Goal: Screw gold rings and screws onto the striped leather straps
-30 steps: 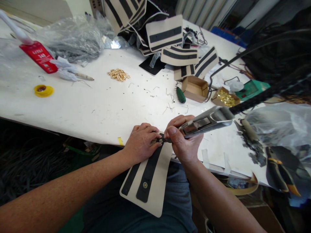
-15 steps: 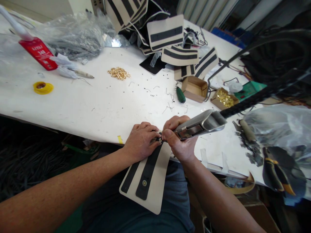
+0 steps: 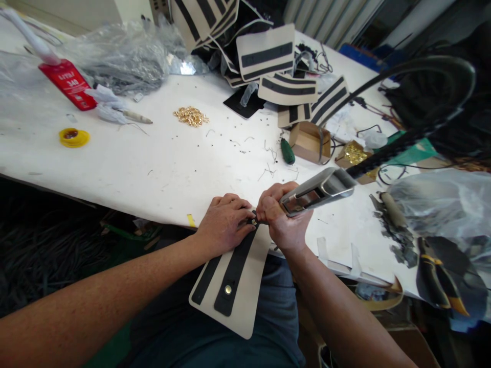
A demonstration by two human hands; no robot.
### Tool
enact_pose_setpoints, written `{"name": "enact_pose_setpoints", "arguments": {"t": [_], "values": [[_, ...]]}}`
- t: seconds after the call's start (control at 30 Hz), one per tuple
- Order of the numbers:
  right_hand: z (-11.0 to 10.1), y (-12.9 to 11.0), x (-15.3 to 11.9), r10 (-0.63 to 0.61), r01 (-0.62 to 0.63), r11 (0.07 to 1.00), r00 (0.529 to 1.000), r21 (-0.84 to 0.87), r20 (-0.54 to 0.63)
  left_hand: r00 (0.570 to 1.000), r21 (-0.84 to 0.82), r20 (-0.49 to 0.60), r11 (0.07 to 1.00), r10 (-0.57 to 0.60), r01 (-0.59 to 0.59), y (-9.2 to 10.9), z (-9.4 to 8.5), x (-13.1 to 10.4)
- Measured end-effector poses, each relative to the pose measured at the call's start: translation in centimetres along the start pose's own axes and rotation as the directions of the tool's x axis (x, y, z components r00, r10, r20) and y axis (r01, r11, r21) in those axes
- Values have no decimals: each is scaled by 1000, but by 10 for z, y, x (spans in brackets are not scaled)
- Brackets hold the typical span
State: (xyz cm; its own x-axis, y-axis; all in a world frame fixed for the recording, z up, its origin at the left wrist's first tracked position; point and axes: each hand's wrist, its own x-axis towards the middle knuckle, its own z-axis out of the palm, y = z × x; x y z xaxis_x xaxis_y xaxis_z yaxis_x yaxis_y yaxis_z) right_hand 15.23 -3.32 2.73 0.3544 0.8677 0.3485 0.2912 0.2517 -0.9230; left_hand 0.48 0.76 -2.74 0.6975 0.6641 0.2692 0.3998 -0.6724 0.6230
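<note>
Striped panel [image 3: 245, 286] lies with its far end under the left hand [image 3: 226, 225].

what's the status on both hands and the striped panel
Left hand on striped panel. Right hand gripping metal tool. Panel overhanging table edge. Hands partly cover its upper end.

We count one striped panel [image 3: 249, 291] nearest us with two dark strips [image 3: 237, 261], one metal-bodied tool [image 3: 320, 191], two small cardboard boxes [image 3: 302, 149], one red bottle [image 3: 69, 85], one yellow roll [image 3: 82, 139]; the piled panels [image 3: 266, 57] overlap past our counting.
</note>
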Motion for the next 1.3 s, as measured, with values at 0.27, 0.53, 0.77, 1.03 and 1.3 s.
{"name": "enact_pose_setpoints", "arguments": {"t": [0.27, 0.53, 0.77, 1.03, 1.3], "values": [[0, 4, 1, 1, 0, 999, 1000, 42, -24, 1000, 9, 9, 1000, -3, 3, 0, 1, -1], [-1, -6, -5, 41, -40, 999, 999, 36, -12, 1000, 73, 11, 997, -20, 19, 7, 0, -2], [-11, -32, 2, 96, -103, 994, 987, 48, 127, 995, 261, -17, 960, -100, 101, 18, -1, 0], [-49, -36, 36, 140, 0, 715, 980, -699, 144, 970, 296, 17, 928, -242, 226, 31, -10, 4], [-83, 2, 22, 146, 75, 473, 976, -878, 162, 961, 219, -36, 936, -276, 277, 36, -4, 0]]}}
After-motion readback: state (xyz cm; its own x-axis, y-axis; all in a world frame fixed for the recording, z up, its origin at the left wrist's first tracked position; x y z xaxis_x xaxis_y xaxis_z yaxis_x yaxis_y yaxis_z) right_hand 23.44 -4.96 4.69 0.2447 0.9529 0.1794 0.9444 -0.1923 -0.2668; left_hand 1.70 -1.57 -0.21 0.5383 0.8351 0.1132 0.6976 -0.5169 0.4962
